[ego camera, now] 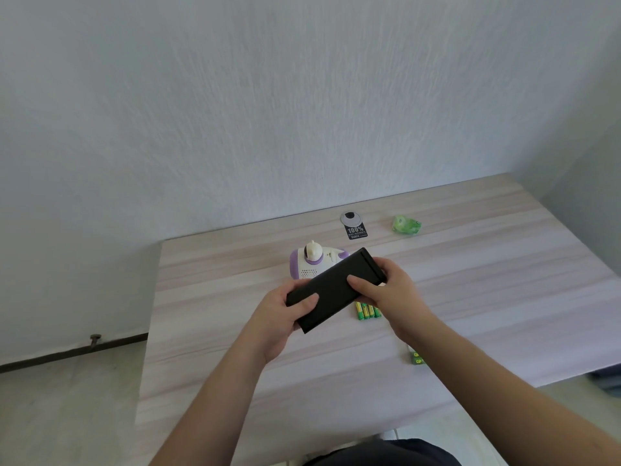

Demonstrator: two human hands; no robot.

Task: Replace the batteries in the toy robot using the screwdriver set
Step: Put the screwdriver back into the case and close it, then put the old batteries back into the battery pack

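Partly hidden behind the black case (pixel 334 289), the toy robot (pixel 311 262) lies on the bench (pixel 208 348) with only its white and purple upper part showing; its lower half cannot be seen. Whether the case is open or closed is hard to tell, though its far right end shows a raised edge. The left hand (pixel 285 314) comes in from the lower left, forearm stretched up across the bench, and grips the near left end of the case: the thumb lies on top and the fingers are curled underneath, out of sight. The case is held tilted above the bench, its long side running from lower left to upper right. The right hand (pixel 386 292) grips the far right end, thumb pressed on the top face, fingers wrapped round the end and mostly hidden. Below that hand a row of green and yellow batteries (pixel 367 311) lies on the bench, its upper ends covered by the case and the hand. Further right, the right forearm cuts off a green battery pack (pixel 416 358), so only a corner shows. At the back of the bench lie a black tag (pixel 355 230) with small print too blurred to read in full and a crumpled green wrapper (pixel 406 225)
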